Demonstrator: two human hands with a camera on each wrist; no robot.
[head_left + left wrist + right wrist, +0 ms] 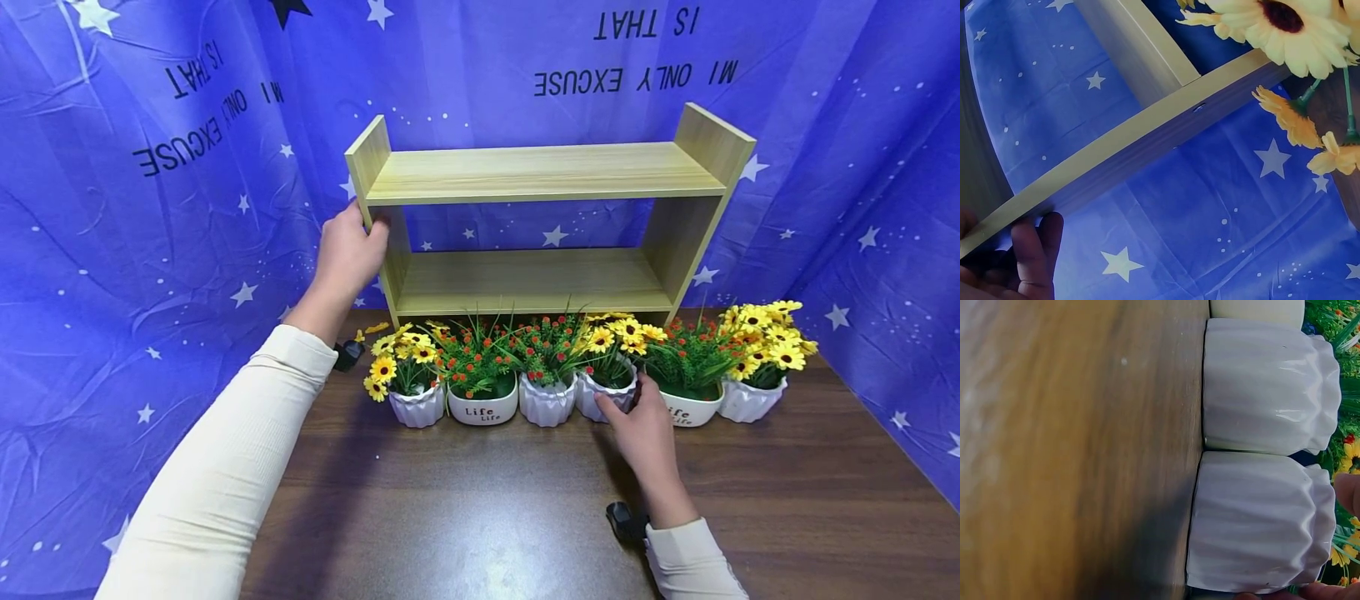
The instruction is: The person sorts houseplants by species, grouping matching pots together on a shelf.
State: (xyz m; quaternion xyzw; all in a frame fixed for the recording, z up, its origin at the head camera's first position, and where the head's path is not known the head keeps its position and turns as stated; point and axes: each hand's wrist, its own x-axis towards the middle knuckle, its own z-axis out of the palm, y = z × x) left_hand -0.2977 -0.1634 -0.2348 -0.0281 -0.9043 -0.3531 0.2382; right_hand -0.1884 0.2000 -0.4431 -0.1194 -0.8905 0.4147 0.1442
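Note:
A light wooden two-tier shelf [547, 172] stands behind a row of potted artificial flowers. My left hand [349, 252] grips its left side panel at mid height. In the left wrist view, the fingers [1034, 257] wrap the edge of that panel [1119, 139]. My right hand [647, 435] holds a white fluted flowerpot [589, 400] with yellow flowers, thumb at the front rim and fingers round its right side. The right wrist view shows this pot [1254, 519] standing on the table, close beside another fluted pot [1266, 387].
Left of the held pot are a red-flowered fluted pot [547, 405], an oval "Life" planter [483, 409] and a yellow-flowered pot [417, 408]. To its right are another oval planter [697, 412] and a yellow-flowered pot [753, 402]. A blue starred curtain [480, 75] hangs behind the brown table [450, 500].

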